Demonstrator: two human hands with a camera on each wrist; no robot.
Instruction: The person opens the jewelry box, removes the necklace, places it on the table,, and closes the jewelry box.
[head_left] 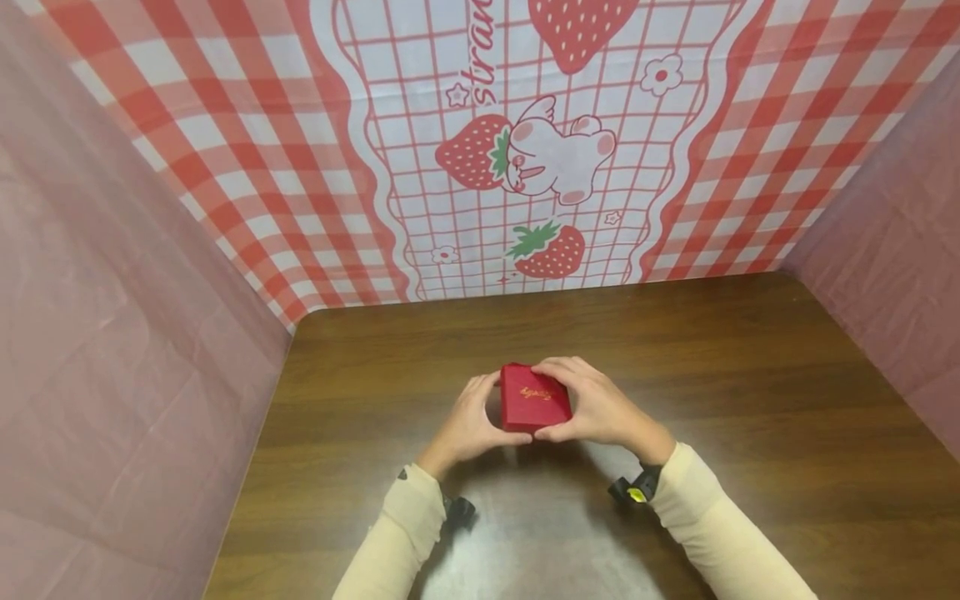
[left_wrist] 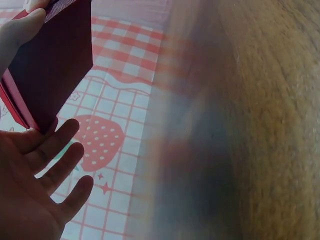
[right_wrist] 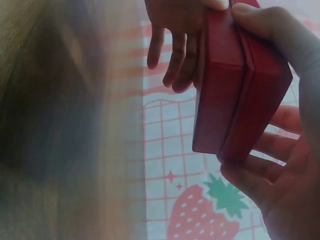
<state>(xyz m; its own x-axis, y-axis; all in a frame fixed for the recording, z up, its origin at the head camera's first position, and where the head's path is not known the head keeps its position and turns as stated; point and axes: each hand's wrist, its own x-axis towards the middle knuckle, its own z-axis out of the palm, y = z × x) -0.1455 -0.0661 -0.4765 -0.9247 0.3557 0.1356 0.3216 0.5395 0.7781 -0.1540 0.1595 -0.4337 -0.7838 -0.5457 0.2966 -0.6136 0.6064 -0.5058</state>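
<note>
A small square red box (head_left: 534,410) with gold lettering on top is held up over the table between both hands. My left hand (head_left: 468,425) pinches its left side between thumb and index finger; the other fingers spread free in the left wrist view. Gripping the opposite side is my right hand (head_left: 603,410), with the thumb on the near edge and fingers at the far edge. In the right wrist view a seam runs round the box (right_wrist: 220,110), lid and base together. A dark flat face of the box (left_wrist: 55,60) shows in the left wrist view. Its contents are hidden.
The brown wood-grain table (head_left: 375,358) lies beneath the hands. A red-and-white checked cloth with strawberries (head_left: 551,250) hangs behind it. Pink cloth (head_left: 135,375) flanks both sides. Each wrist bears a strapped black device (head_left: 633,490).
</note>
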